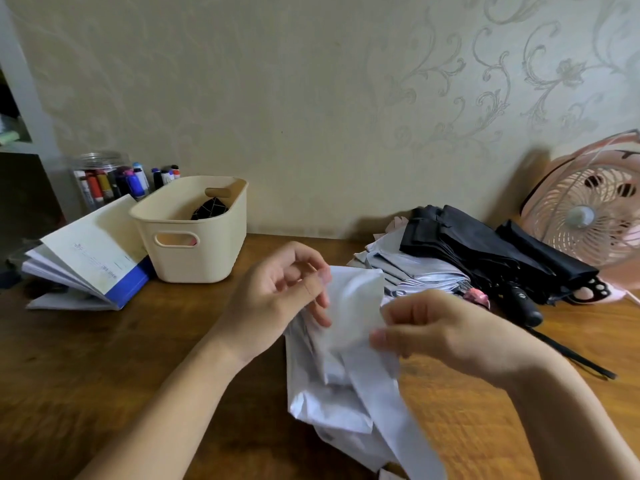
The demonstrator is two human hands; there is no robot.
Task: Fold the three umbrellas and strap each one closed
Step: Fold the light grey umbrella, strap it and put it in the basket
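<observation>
while both hands [277, 292] [446, 327] pinch the white umbrella [349, 358], patterned wallpaper [311, 81] backs the wooden table [121, 358].

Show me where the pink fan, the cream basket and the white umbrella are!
Pink round table fan [585, 216]: head view, on its pale centre hub.
Cream plastic basket [194, 258]: head view, on its front wall below the handle hole.
White fabric umbrella [356, 306]: head view, on the canopy fold between both hands.

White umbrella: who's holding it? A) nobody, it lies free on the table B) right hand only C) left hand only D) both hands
D: the left hand and right hand both pinch the white umbrella fabric above the table.
</observation>
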